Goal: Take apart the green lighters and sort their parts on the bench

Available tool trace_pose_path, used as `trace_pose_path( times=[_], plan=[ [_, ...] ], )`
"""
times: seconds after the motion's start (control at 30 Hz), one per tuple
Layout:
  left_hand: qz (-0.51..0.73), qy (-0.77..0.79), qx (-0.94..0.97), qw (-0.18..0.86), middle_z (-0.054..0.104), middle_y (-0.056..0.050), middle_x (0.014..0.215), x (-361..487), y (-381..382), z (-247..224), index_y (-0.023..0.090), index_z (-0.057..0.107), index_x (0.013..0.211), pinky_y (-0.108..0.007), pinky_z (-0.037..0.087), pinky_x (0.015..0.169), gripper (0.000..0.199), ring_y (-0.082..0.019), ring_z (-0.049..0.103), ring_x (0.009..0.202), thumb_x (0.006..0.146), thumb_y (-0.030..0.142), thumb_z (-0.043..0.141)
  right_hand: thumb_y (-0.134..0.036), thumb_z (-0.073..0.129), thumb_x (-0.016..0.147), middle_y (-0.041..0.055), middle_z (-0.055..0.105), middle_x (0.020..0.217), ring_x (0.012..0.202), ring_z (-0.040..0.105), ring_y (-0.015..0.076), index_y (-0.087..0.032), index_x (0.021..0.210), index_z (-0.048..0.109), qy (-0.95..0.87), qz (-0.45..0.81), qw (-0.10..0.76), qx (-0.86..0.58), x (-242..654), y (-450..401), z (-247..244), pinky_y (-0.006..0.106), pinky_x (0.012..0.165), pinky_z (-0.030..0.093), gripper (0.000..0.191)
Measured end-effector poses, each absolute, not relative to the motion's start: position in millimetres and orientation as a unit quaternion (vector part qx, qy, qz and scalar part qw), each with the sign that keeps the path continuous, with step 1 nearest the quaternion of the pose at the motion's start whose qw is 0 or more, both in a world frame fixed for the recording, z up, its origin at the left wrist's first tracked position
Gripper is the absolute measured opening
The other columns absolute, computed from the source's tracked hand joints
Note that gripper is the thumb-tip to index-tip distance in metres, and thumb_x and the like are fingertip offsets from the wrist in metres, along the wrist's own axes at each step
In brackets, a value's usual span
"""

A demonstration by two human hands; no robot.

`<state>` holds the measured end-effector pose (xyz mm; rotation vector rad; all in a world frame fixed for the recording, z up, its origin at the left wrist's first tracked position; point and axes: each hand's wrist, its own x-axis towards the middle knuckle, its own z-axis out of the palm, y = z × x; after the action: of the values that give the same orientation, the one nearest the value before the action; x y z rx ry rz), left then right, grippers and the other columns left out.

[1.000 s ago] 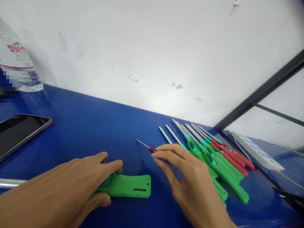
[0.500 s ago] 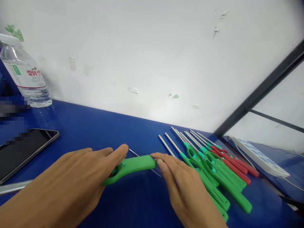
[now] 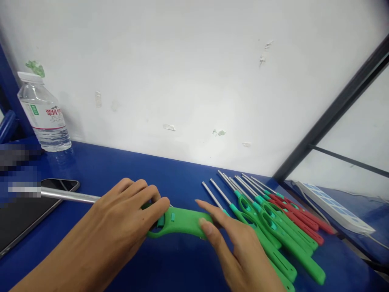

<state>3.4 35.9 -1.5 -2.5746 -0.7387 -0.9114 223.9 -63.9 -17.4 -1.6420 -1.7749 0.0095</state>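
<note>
A green long-nosed gas lighter (image 3: 185, 221) lies across the middle, held above the blue table, its metal tube (image 3: 69, 196) pointing left. My left hand (image 3: 130, 217) is wrapped round its trigger end, the fingers over the guard and the thumb near a small teal switch. At the handle's butt end, my right hand (image 3: 237, 243) has its thumb on the near face and its index finger stretched out behind. The other right fingers are mostly hidden. Just to the right, several green lighters (image 3: 288, 237) lie side by side, with red lighters (image 3: 294, 211) beyond them.
A water bottle (image 3: 48, 117) stands at the back left. Below it a phone (image 3: 30, 215) lies on the blue table (image 3: 127, 162). The white wall rises behind. At the right are a dark metal post (image 3: 319, 129) and a white power strip (image 3: 337, 207).
The lighter has tilted and its handle face has turned more toward me. The metal tube now shows left of my left hand. My right thumb has moved onto the handle face. The view has shifted slightly.
</note>
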Motion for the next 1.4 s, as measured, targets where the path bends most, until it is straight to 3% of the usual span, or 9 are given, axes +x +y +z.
trace_pose_path(
  times=[0.13, 0.27, 0.6, 0.77, 0.87, 0.97, 1.07, 1.27, 1.4],
  plan=[
    [-0.338, -0.222, -0.891, 0.206, 0.067, -0.004, 0.099, 8, 36, -2, 0.024, 0.059, 0.085, -0.038, 0.041, 0.078, 0.023, -0.024, 0.058, 0.095, 0.090, 0.008, 0.044, -0.044, 0.059, 0.093, -0.0008, 0.079, 0.079, 0.070, 0.077, 0.0223, -0.031, 0.123, 0.068, -0.658, 0.089, 0.407, -0.627, 228, -62, -10, 0.022, 0.045, 0.057, 0.034],
    [-0.336, -0.240, -0.886, 0.208, 0.065, -0.007, 0.101, 12, 33, -4, 0.022, 0.056, 0.083, -0.044, 0.042, 0.080, 0.022, -0.028, 0.057, 0.096, 0.091, 0.007, 0.042, -0.039, 0.063, 0.090, -0.0017, 0.077, 0.073, 0.062, 0.076, 0.0216, -0.030, 0.120, 0.070, -0.646, 0.099, 0.449, -0.609, 229, -61, -7, 0.020, 0.035, 0.049, 0.032],
    [-0.303, -0.241, -0.909, 0.155, 0.063, -0.004, 0.085, 15, 33, -8, 0.021, 0.049, 0.090, -0.040, 0.041, 0.067, 0.027, -0.023, 0.055, 0.071, 0.079, -0.002, 0.040, -0.046, 0.049, 0.098, 0.0000, 0.076, 0.084, 0.069, 0.072, 0.0175, -0.028, 0.106, 0.073, -0.613, 0.046, 0.469, -0.634, 217, -65, -6, 0.025, 0.062, 0.056, 0.031],
    [-0.351, -0.272, -0.888, 0.118, 0.068, -0.001, 0.097, 6, 37, -9, 0.027, 0.049, 0.116, -0.040, 0.044, 0.075, 0.022, -0.023, 0.062, 0.079, 0.099, 0.016, 0.039, -0.043, 0.028, 0.105, -0.0026, 0.067, 0.065, 0.056, 0.064, 0.0150, -0.026, 0.114, 0.065, -0.616, 0.082, 0.449, -0.641, 220, -64, -9, 0.024, 0.055, 0.048, 0.042],
    [-0.379, -0.332, -0.860, 0.078, 0.070, 0.002, 0.104, -1, 35, -3, 0.032, 0.047, 0.124, -0.035, 0.047, 0.074, 0.025, -0.022, 0.067, 0.084, 0.102, 0.042, 0.041, -0.037, 0.038, 0.104, -0.0037, 0.068, 0.071, 0.060, 0.066, 0.0141, -0.028, 0.102, 0.066, -0.654, 0.089, 0.382, -0.647, 222, -60, -13, 0.023, 0.058, 0.048, 0.030],
    [-0.374, -0.391, -0.840, 0.036, 0.072, 0.006, 0.094, -6, 29, 5, 0.035, 0.049, 0.120, -0.030, 0.048, 0.061, 0.028, -0.020, 0.070, 0.074, 0.100, 0.051, 0.038, -0.030, 0.064, 0.093, -0.0054, 0.072, 0.085, 0.074, 0.071, 0.0135, -0.030, 0.095, 0.070, -0.731, 0.132, 0.272, -0.612, 220, -57, -17, 0.020, 0.066, 0.052, 0.006],
    [-0.363, -0.423, -0.830, 0.029, 0.072, 0.006, 0.088, -5, 25, 7, 0.036, 0.050, 0.120, -0.029, 0.047, 0.052, 0.032, -0.020, 0.070, 0.068, 0.098, 0.054, 0.038, -0.023, 0.082, 0.078, -0.0046, 0.074, 0.095, 0.080, 0.073, 0.0151, -0.031, 0.100, 0.072, -0.789, 0.146, 0.186, -0.567, 215, -54, -23, 0.019, 0.069, 0.056, 0.026],
    [-0.313, -0.446, -0.839, 0.011, 0.074, 0.004, 0.113, -6, 26, -9, 0.039, 0.049, 0.132, -0.035, 0.055, 0.068, 0.045, -0.028, 0.072, 0.095, 0.097, 0.061, 0.033, -0.014, 0.073, 0.086, -0.0016, 0.071, 0.090, 0.083, 0.073, 0.0145, -0.025, 0.083, 0.071, -0.801, 0.119, 0.146, -0.568, 211, -48, -39, 0.019, 0.081, 0.056, 0.012],
    [-0.278, -0.439, -0.854, 0.004, 0.076, 0.002, 0.113, -8, 29, -17, 0.038, 0.054, 0.130, -0.042, 0.058, 0.075, 0.047, -0.030, 0.074, 0.094, 0.096, 0.062, 0.033, -0.013, 0.071, 0.086, -0.0013, 0.071, 0.089, 0.080, 0.072, 0.0145, -0.022, 0.082, 0.067, -0.809, 0.127, 0.141, -0.557, 214, -46, -43, 0.018, 0.071, 0.053, 0.011]
  ],
)
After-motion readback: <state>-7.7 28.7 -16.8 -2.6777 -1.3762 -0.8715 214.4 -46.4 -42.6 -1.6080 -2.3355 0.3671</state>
